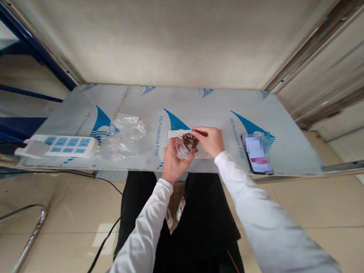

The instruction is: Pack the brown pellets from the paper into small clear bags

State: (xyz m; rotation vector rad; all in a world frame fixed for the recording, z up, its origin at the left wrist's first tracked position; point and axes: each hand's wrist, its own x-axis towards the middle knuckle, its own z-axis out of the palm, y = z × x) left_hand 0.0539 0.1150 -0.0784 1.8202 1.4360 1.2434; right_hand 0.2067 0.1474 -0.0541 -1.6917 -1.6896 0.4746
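Note:
A heap of small brown metal pieces (189, 142), which look like screws, lies in front of me on a clear plastic bag (180, 149). My left hand (174, 161) grips the near left side of this bag, thumb and fingers curved around the heap. At the heap's far right edge, my right hand (212, 141) is closed in a pinch with its fingertips together. Whatever sits between those fingertips is too small to make out. A whitish sheet or bag edge (173, 134) shows behind the heap.
Several crumpled clear bags (126, 136) lie left of my hands on the film-covered table (184, 97). A white power strip (71, 145) stands farther left, its black cable (96, 251) hanging to the floor. To the right lies a phone (257, 154). A wall rises behind the table.

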